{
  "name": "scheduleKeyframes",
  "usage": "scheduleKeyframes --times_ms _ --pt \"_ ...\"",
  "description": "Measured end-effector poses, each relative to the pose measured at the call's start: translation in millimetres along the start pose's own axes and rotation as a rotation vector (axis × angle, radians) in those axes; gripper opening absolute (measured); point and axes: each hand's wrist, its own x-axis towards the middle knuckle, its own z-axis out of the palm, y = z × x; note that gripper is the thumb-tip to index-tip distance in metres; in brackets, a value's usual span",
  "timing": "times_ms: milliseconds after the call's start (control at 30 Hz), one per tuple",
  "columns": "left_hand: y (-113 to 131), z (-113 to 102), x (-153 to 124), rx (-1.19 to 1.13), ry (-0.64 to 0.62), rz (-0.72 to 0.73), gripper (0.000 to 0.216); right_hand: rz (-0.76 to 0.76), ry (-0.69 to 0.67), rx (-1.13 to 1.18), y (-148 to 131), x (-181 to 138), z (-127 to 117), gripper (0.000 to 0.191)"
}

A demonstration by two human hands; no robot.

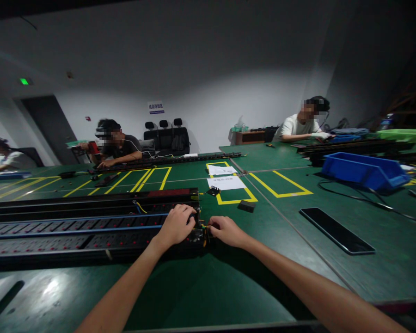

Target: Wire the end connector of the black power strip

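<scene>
Resting over the right-hand end of the black socket strips, the left hand was seen with its fingers bent downward; whether anything was gripped beneath them could not be told. By the right hand, yellow and green wires were pinched between closed thumb and fingers, just off that same end. The socket strips were laid lengthwise across the left part of the green table, dotted with red switches and crossed by two blue lines.

Beyond the hands, a small black block was placed near a yellow-taped outline, over which white sheets of paper were spread. A phone was laid flat to the right, and behind it a blue bin was set, with a black cable trailed in front. At the lower left edge, a white object was only partly shown.

Across the table, a red tool was held by a person in a dark shirt. A person in a white shirt was seated at the far right.
</scene>
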Motion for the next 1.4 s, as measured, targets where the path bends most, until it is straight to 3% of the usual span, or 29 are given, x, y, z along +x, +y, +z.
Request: scheduleKeyframes --times_ms 1400 --pt "-0.5 0.3 1.5 0.005 0.001 -0.001 0.025 -0.033 -0.003 -0.073 -3.3 -3.6 -1.1 0.016"
